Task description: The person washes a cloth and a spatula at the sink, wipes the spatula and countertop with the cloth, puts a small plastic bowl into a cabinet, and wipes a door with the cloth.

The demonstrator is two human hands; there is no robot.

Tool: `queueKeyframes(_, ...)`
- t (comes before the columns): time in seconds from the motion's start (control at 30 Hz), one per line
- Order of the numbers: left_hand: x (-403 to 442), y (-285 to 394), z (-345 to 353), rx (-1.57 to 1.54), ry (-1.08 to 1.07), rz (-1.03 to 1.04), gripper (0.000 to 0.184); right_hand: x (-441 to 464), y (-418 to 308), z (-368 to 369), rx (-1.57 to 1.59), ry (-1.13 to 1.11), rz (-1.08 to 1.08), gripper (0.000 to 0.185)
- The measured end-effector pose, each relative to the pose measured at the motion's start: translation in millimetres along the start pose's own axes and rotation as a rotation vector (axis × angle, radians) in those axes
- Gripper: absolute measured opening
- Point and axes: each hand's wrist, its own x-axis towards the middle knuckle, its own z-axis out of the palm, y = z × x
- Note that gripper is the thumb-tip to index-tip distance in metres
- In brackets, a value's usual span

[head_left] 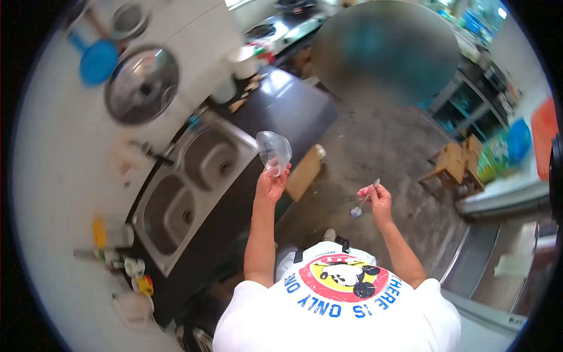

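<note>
A clear bowl (pixel 273 150) is tilted on its side in my left hand (pixel 272 184), the fingers closed on its lower rim. It hangs near the front edge of the dark countertop (pixel 293 100). Out over the floor, my right hand (pixel 378 200) pinches a metal spoon (pixel 365 202) by the end of its handle, the spoon's head pointing down and to the left. Spoon and bowl are well apart. Whether the bowl has anything in it I cannot make out.
On the left is a double steel sink (pixel 199 176) with a faucet (pixel 153 154). A pot lid (pixel 142 85) and a blue ladle-like scoop (pixel 97 61) hang on the wall. Wooden stools (pixel 451 164) stand at the right. A stove (pixel 281 32) lies beyond the counter.
</note>
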Motion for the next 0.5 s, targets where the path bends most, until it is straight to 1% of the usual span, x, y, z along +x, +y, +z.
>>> queueKeyframes(0.03,16,-26,26,0.112,0.043,-0.013,0.03,3,-11,-27,0.166,0.027,0.177,0.022)
queueKeyframes(0.07,36,-49,39,0.231,0.038,0.019,0.03,5,-19,-51,0.277,0.047,0.157,0.023)
queueKeyframes(0.13,69,-85,62,0.337,-0.083,-0.08,0.031,-2,-26,-95,0.497,0.072,0.098,0.025)
queueKeyframes(0.17,84,-97,73,0.386,-0.141,-0.128,0.031,-6,-27,-106,0.607,0.124,0.176,0.024)
queueKeyframes(0.2,99,-111,83,0.431,-0.134,-0.166,0.03,-13,-20,-117,0.722,0.168,0.249,0.023)
queueKeyframes(0.23,113,-126,93,0.475,-0.122,-0.199,0.028,-16,5,-132,0.76,0.196,0.338,0.021)
queueKeyframes(0.27,127,-139,101,0.518,-0.106,-0.228,0.026,-20,34,-149,0.744,0.178,0.39,0.019)
queueKeyframes(0.3,144,-150,102,0.533,-0.125,-0.278,0.024,-21,56,-163,0.714,0.242,0.5,0.018)
queueKeyframes(0.33,165,-159,101,0.546,-0.14,-0.327,0.021,-19,57,-167,0.729,0.32,0.533,0.018)
queueKeyframes(0.37,183,-168,103,0.558,-0.149,-0.374,0.019,-9,50,-175,0.737,0.348,0.555,0.018)
queueKeyframes(0.43,213,-178,113,0.607,-0.157,-0.384,0.017,23,32,-192,0.774,0.334,0.489,0.019)
queueKeyframes(0.5,247,-192,129,0.652,-0.144,-0.359,0.017,67,-1,-212,0.77,0.371,0.311,0.021)
